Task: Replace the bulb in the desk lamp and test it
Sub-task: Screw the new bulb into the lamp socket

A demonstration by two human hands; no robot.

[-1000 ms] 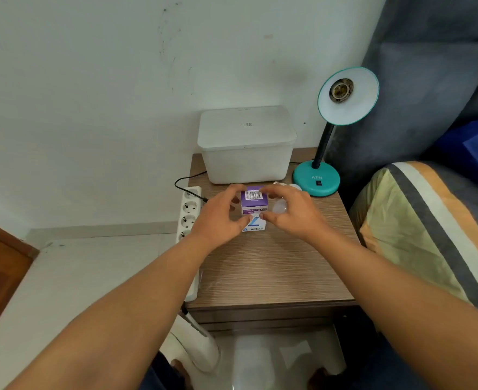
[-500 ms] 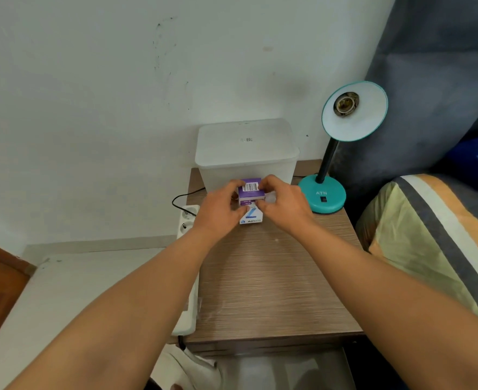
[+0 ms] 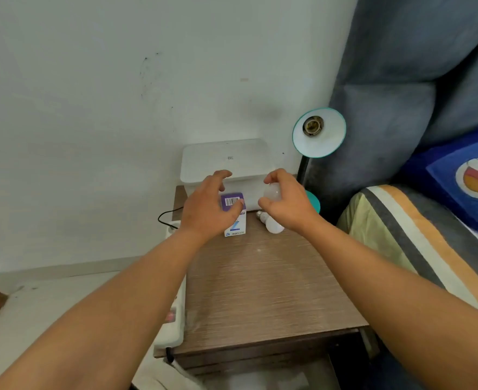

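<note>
The teal desk lamp stands at the back right of the wooden bedside table, its shade facing me and its socket empty. My right hand is closed on a white bulb, held a little above the table in front of the lamp's base. A second white bulb lies on the table just below that hand. A purple and white bulb box stands upright on the table. My left hand hovers over the box with fingers spread, thumb against its top.
A white lidded plastic box sits against the wall behind my hands. A white power strip runs along the table's left edge, with a black cable. A bed with a striped pillow and a grey headboard borders the right.
Both hands were together on the bulb box. Now they are apart: the right hand holds a white bulb, the left has opened over the box, and a second bulb shows on the table.
</note>
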